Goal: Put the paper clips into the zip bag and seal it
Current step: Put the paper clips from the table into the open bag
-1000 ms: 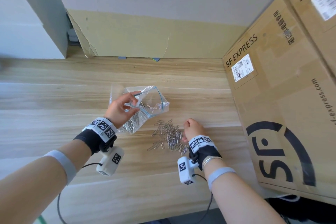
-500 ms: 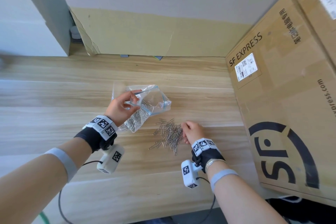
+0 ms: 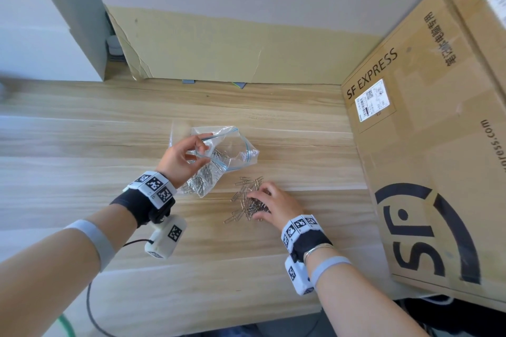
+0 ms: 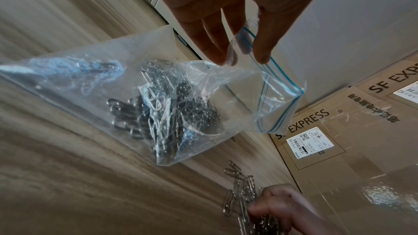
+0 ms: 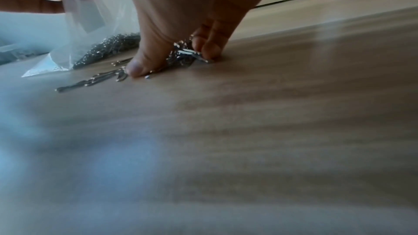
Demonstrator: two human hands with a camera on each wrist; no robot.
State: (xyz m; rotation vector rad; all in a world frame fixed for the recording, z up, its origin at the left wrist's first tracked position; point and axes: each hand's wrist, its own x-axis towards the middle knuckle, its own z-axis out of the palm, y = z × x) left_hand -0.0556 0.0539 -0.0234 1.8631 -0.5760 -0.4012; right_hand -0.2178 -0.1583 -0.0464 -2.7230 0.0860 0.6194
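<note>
A clear zip bag (image 3: 232, 153) with a blue seal line stands open-mouthed on the wooden table (image 3: 82, 145), several silver paper clips lying inside it (image 4: 162, 113). My left hand (image 3: 183, 156) pinches the bag's rim (image 4: 246, 42) between thumb and fingers and holds it up. To the right, a loose heap of paper clips (image 3: 246, 197) lies on the wood. My right hand (image 3: 271, 206) is down on that heap, thumb and fingers curled round a bunch of clips (image 5: 183, 54); a few clips (image 5: 99, 78) lie outside its grip.
A large SF Express cardboard box (image 3: 427, 159) stands close on the right of my right hand. A flat cardboard sheet (image 3: 232, 49) leans against the wall behind the table. Cables hang off the near table edge.
My right hand has slid left onto the heap and gathered the spread clips into a tighter bunch under its fingers. The left hand keeps holding the bag's rim in the same place.
</note>
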